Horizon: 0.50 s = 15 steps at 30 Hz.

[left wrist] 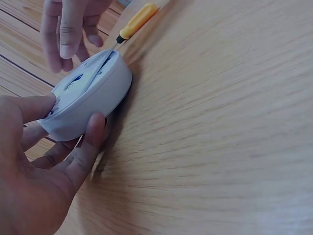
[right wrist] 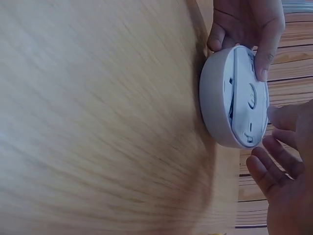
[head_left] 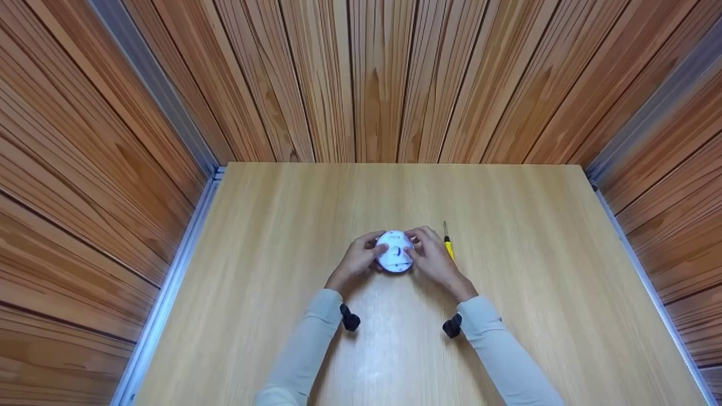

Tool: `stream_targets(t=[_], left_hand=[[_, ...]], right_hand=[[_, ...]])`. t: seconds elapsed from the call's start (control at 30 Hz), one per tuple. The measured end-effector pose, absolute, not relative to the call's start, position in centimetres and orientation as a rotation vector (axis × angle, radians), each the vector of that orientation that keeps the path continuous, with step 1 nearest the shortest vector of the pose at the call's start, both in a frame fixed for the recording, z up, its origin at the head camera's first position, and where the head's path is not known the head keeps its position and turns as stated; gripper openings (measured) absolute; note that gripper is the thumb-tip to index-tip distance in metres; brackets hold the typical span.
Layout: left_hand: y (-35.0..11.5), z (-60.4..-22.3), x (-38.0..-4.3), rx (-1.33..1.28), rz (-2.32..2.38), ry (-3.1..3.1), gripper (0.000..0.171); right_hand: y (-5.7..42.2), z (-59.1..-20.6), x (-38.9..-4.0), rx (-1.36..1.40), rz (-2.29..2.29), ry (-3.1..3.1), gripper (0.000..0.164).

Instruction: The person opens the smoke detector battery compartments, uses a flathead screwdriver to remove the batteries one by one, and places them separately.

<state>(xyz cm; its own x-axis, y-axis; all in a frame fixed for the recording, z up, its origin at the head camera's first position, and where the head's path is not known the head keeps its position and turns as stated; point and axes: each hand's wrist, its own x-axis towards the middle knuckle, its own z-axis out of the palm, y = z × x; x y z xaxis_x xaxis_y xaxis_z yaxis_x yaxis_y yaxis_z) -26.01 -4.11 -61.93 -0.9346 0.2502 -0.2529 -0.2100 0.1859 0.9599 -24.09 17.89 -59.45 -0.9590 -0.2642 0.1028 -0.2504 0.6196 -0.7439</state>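
Observation:
A round white device (head_left: 395, 258), like a smoke detector with a plate on its face, is held a little above the table. My left hand (head_left: 356, 256) grips its left side, the thumb on the flat face and fingers around the rim. In the left wrist view a narrow gap shows along one edge of the plate. The right hand (head_left: 434, 256) is at the opposite side, its thumb close to the face. Its fingers (right wrist: 266, 166) are loosely bent and spread by the rim; whether they touch it is hard to tell.
A yellow-handled screwdriver (head_left: 448, 247) lies on the wooden table (head_left: 282, 214) just beyond the right hand, tip pointing away. Wood-plank walls (head_left: 378, 84) stand behind and at both sides, with metal rails (head_left: 169, 304) along the table's side edges.

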Motion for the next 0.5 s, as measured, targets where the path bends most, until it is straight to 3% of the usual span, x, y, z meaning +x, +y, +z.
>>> stream_targets(t=[0.27,0.5], left_hand=[[-3.97,-61.99,-26.08,0.099,1.798,2.183,0.046],[-4.12,-61.82,-26.01,0.141,1.784,2.193,0.046]], right_hand=[[17.5,-59.07,-23.63,-0.623,-1.167,2.9,0.035],[17.32,-59.41,-23.45,-0.778,-0.992,2.967,0.048]])
